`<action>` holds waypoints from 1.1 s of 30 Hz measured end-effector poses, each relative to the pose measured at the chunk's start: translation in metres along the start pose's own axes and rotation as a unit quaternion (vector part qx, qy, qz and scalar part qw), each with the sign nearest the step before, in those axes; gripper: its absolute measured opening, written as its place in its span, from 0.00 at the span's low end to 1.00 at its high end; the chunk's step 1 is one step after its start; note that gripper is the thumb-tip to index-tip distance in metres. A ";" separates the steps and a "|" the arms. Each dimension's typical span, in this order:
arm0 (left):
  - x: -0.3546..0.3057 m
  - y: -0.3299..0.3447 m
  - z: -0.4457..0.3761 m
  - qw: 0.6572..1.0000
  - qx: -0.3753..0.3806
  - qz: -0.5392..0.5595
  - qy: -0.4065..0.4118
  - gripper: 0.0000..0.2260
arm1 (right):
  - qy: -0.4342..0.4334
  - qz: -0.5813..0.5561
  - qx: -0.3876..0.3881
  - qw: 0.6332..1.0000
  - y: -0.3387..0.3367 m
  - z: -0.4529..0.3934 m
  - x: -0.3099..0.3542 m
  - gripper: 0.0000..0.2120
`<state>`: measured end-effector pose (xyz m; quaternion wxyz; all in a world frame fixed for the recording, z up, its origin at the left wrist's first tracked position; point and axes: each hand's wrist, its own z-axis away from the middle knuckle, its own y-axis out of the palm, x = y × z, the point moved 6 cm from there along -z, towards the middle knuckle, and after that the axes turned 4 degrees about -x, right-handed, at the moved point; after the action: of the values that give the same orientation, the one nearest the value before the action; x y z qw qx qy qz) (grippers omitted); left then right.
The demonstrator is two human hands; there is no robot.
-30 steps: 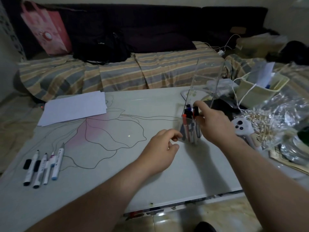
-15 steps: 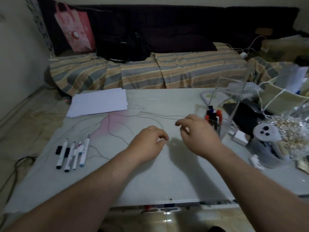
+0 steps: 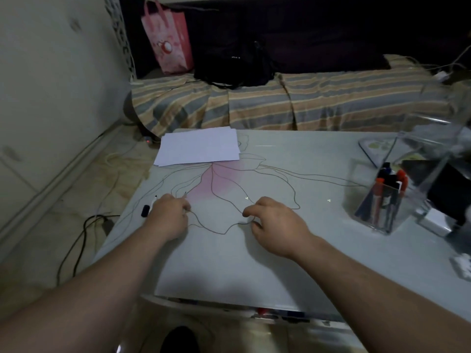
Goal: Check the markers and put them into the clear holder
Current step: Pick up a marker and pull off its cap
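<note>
Markers (image 3: 150, 208) lie at the desk's (image 3: 254, 263) left edge, mostly hidden under the left hand (image 3: 169, 215), whose curled fingers rest over them; grip on one seems likely but cannot be told. Right hand (image 3: 276, 224) hovers mid-desk, fingers loosely curled, holding nothing. Clear holder (image 3: 382, 202) stands far right (several markers upright inside). White paper (image 3: 198, 146) lies at the far edge.

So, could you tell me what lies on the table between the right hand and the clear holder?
In the head view, the stretch between the right hand and the clear holder is bare table, crossed only by its printed flower lines.
</note>
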<state>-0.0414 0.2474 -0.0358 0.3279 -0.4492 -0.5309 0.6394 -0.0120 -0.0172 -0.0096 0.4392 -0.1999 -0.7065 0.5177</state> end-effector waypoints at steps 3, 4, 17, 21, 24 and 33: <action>-0.008 0.003 0.002 1.000 -0.003 0.025 0.015 0.13 | -0.003 -0.004 0.004 1.000 0.004 -0.001 0.004 0.17; -0.012 0.005 0.003 0.999 0.004 0.042 0.012 0.12 | -0.002 -0.003 0.010 1.000 0.006 -0.001 0.005 0.17; -0.039 0.007 0.002 0.983 -0.013 0.184 -0.021 0.14 | 0.000 0.022 0.118 0.993 0.033 0.007 0.006 0.22; -0.046 0.019 0.013 0.991 0.061 0.118 0.019 0.07 | -0.002 0.029 0.149 0.988 0.045 0.010 0.013 0.29; -0.058 0.024 0.015 0.990 0.070 0.101 0.068 0.09 | 0.046 0.039 0.158 0.986 0.052 0.009 0.011 0.28; -0.080 0.022 0.019 0.977 0.049 0.200 0.059 0.03 | 0.143 -0.010 0.018 0.989 0.010 0.008 -0.050 0.16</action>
<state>-0.0272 0.1636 -0.0385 0.2462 -0.5667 -0.3783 0.6893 0.0063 -0.0542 -0.0400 0.5445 -0.2568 -0.6289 0.4920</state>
